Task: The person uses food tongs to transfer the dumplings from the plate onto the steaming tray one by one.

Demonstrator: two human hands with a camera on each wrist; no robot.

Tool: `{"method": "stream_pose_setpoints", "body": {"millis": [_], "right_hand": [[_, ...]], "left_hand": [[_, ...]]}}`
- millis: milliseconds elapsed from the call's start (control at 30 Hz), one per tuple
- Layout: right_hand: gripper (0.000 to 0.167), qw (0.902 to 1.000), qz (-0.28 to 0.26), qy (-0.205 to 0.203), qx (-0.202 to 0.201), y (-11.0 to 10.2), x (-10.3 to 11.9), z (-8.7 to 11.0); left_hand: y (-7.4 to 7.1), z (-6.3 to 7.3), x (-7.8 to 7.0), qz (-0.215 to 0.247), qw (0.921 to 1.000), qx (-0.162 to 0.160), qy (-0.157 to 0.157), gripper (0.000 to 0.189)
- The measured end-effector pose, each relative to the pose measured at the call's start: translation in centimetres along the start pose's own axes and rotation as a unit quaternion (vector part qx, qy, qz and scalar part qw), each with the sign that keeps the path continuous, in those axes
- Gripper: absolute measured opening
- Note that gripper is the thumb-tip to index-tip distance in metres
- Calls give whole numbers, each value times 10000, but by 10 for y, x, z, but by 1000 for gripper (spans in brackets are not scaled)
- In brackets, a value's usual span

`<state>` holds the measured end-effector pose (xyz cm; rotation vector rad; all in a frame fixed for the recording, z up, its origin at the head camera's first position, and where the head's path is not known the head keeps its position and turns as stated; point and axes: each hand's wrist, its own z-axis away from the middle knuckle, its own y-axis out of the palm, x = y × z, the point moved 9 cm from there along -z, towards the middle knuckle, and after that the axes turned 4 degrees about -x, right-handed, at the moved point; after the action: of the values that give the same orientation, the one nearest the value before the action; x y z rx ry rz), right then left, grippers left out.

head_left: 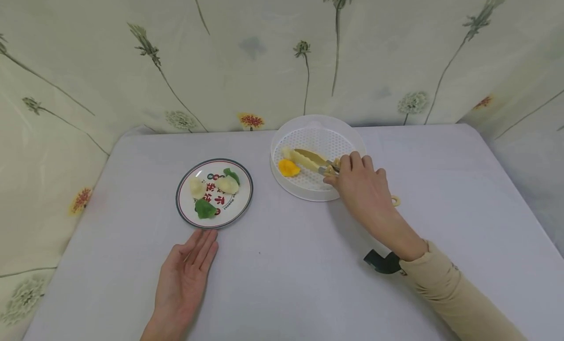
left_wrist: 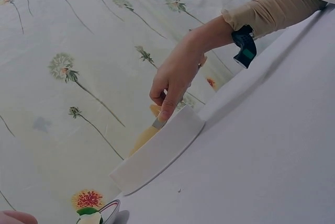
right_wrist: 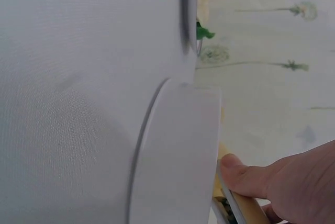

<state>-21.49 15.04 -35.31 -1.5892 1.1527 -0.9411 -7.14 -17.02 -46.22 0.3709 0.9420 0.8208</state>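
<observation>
Two green pieces, one [head_left: 205, 209] low and one [head_left: 231, 174] at the upper right, lie with two pale pieces, [head_left: 197, 188] and [head_left: 227, 185], on a plate [head_left: 240, 201] left of the centre of the head frame. The plate is white, with dark rim lines and red lettering in its middle. Below it, in the lower left, is the left hand [head_left: 187, 272], palm turned up, fingers straight and near one another, gripping nothing. Its fingertips reach the plate's near rim; whether they touch it or stop just short, I cannot tell.

Just right of the frame's centre sits a round white tray [head_left: 304, 193] with a perforated floor. At its left side lies a yellow piece [head_left: 288, 168], and just above that a pale lump [head_left: 286, 153] at the tips of the tongs [head_left: 308, 163]. Whether the tips pinch the lump, I cannot tell. The tongs slant over the tray, their arms narrowly parted.

The right hand [head_left: 363, 187], over the tray's right edge, holds the tongs from above, thumb on the near side. In the right wrist view the thumb presses one arm of the tongs, at the lower right. A dark strap [head_left: 383, 261] shows by the wrist, and a beige sleeve [head_left: 458, 287] runs to the lower right of the head frame.
</observation>
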Motion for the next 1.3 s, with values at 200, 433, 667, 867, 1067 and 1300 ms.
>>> {"method": "stream_pose_setpoints", "body": {"millis": [200,433,667,867,1067,1300], "right_hand": [[52,9999,65,-62,-102,0,3,0],[54,9992,124,-135,-356,-6,6,1],[59,9971,225,-297,-665,-15,17,4],[58,9944,281,-568,-846,-21,38,10],[58,9929,351,-863,-739,-16,59,19],[58,9925,533,-1003,-459,-5,78,23]], "left_hand": [[-1,0,0,50,10000,-29,-27,66],[-1,0,0,5,10000,-76,-16,66],[0,1,-1,23,10000,-29,-3,66],[0,0,-1,49,10000,-51,1,66],[0,0,1,61,10000,-52,-30,67],[-1,0,1,13,10000,-50,-11,66]]}}
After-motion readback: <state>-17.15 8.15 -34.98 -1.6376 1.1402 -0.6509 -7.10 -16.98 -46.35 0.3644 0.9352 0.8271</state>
